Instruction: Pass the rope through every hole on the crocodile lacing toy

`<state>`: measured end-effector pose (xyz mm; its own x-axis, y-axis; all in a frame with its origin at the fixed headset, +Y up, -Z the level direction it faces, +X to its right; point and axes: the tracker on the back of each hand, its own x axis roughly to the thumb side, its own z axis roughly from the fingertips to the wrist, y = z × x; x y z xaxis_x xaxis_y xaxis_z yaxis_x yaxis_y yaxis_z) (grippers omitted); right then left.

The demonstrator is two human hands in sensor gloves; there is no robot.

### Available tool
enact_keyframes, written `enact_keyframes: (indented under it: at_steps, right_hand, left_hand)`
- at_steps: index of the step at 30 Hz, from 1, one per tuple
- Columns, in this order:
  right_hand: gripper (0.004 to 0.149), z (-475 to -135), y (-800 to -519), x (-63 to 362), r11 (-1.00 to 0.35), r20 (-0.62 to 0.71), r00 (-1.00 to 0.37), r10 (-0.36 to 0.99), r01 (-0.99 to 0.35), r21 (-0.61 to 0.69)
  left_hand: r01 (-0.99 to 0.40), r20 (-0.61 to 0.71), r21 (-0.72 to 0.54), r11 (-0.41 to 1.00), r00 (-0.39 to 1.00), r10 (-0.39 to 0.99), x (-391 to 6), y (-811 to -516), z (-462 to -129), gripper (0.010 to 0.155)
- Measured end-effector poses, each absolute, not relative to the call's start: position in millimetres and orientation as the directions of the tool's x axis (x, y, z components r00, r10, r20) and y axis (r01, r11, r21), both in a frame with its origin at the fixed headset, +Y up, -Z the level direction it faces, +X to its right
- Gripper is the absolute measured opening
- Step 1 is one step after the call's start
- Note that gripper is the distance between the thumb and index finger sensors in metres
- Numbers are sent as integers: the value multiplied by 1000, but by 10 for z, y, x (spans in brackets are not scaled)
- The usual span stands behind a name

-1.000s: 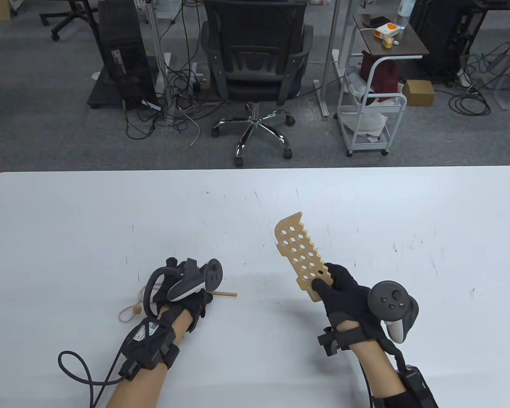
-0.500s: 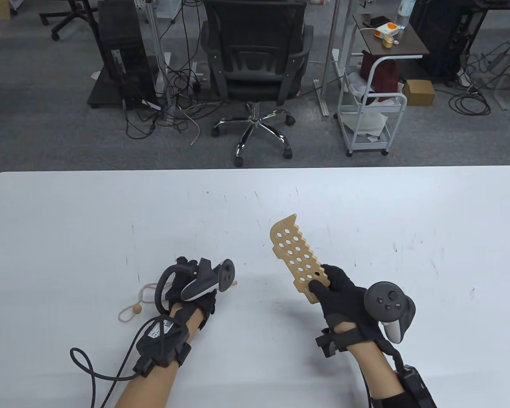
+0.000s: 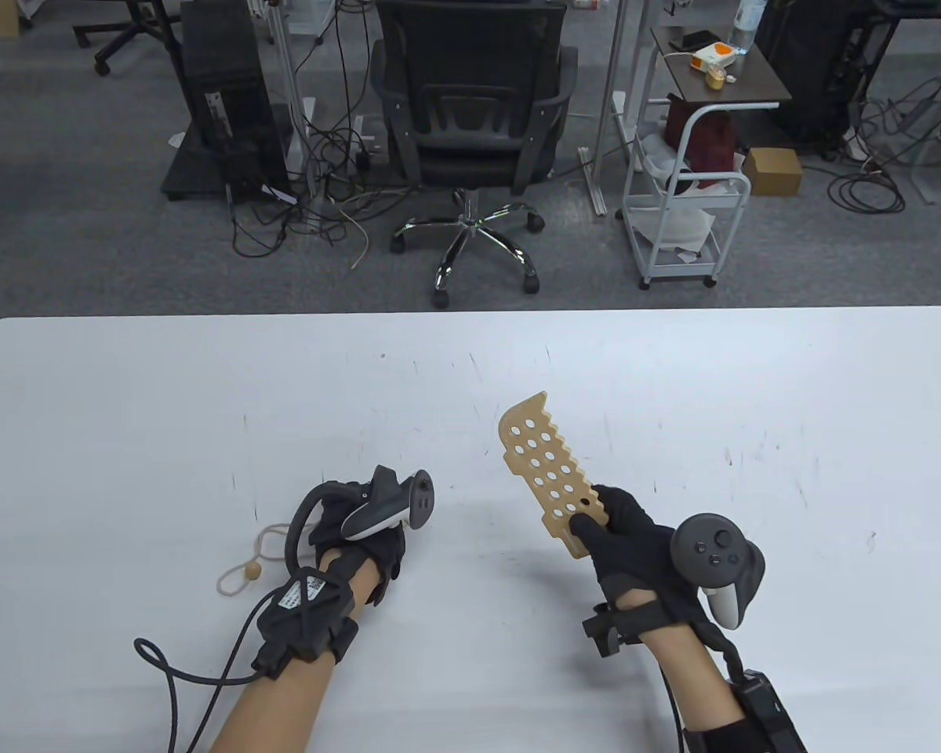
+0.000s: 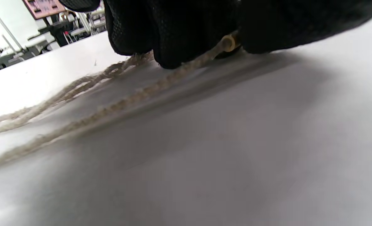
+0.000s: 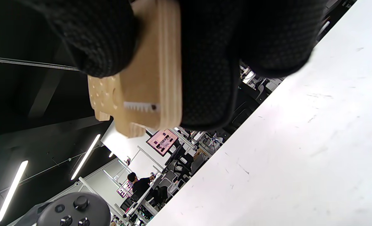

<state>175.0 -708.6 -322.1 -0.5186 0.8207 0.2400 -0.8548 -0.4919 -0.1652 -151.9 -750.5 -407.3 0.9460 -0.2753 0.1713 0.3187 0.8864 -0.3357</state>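
— Looking down at the white table (image 3: 125, 408): what does each hand have?
— The right hand (image 3: 635, 541) grips the wooden crocodile board (image 3: 547, 471) by one end, raised. The left hand (image 3: 361, 541) rests on the rope (image 3: 239, 571).
— Left wrist view?
— Fingers (image 4: 173, 31) pinch the rope's wooden tip (image 4: 227, 43) against the table.
— Right wrist view?
— Fingers (image 5: 211, 62) close around the board.
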Motion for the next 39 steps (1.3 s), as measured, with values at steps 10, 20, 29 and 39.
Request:
enact_keyframes:
  at_steps: [10, 20, 29, 39]
  right_hand:
    - [49, -3234, -7109, 1799, -486, 222, -517, 827, -855, -180]
    - [48, -3246, -7121, 1762, -526, 225, -549, 805, -836, -157]
    - [50, -3248, -7121, 1770, -524, 223, -550, 805, -835, -167]
    - [48, -3236, -7111, 1744, -569, 236, -592, 770, -806, -164]
  left_hand:
    - [182, 163, -316, 931, 977, -136, -1675, -7404, -3953, 46]
    - [-50, 209, -112, 992, 975, 73, -1915, -6961, -3720, 49]
    - [-300, 247, 134, 944, 933, 262, -2199, -6656, -3425, 47]
    - [-356, 248, 168, 919, 918, 310, -2324, -6769, -3117, 46]
